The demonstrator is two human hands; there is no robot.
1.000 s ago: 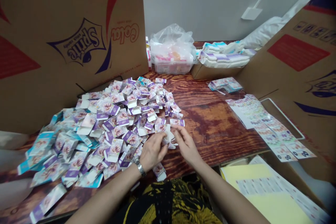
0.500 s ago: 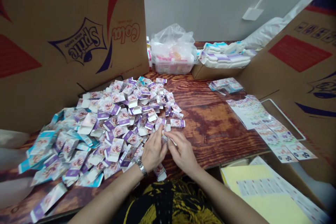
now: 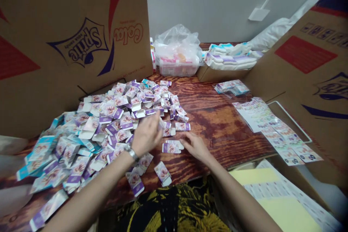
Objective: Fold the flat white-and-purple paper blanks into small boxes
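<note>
My left hand, with a metal watch on the wrist, is raised over the right part of a heap of small printed cartons. Motion smears its fingers, so whether it holds anything is unclear. A single purple-and-white carton lies on the table between my hands, a white flap at its right end. Beside that flap is my right hand, fingers loosely bent and apart, holding nothing visible. More cartons, one purple-ended and one with a white flap, lie near the front edge.
Big cardboard boxes stand at left and right. Behind are a bagged plastic tub and an open box of packets. Printed sheets lie on the wooden table's right; yellow paper is below.
My hands were together over something small; now they are apart. The left has moved up and left, the right slightly right. The carton between them is now exposed.
</note>
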